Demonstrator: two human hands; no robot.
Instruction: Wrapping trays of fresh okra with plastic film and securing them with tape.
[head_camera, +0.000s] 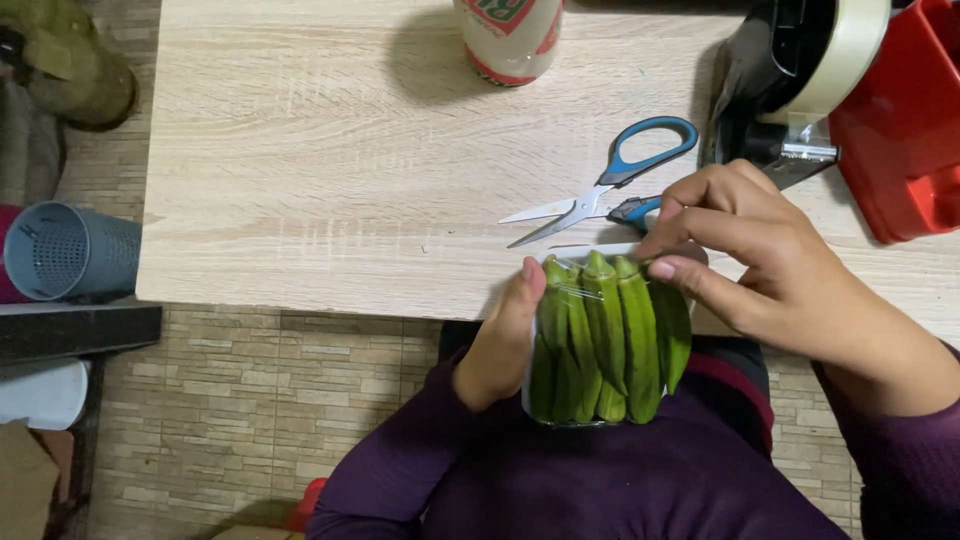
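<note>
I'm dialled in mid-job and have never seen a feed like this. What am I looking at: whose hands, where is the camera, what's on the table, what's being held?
There is one picture, from a camera worn on a person's head, looking down at their own bare hands and lap. The left hand grips the side of a small tray of okra covered in clear film, held at the near edge of the wooden table. The right hand presses its fingertips on the film at the tray's top. On the table lie blue-handled scissors, blades open, a tape dispenser with a roll, a red container, and a wrapped roll at the far edge.
</note>
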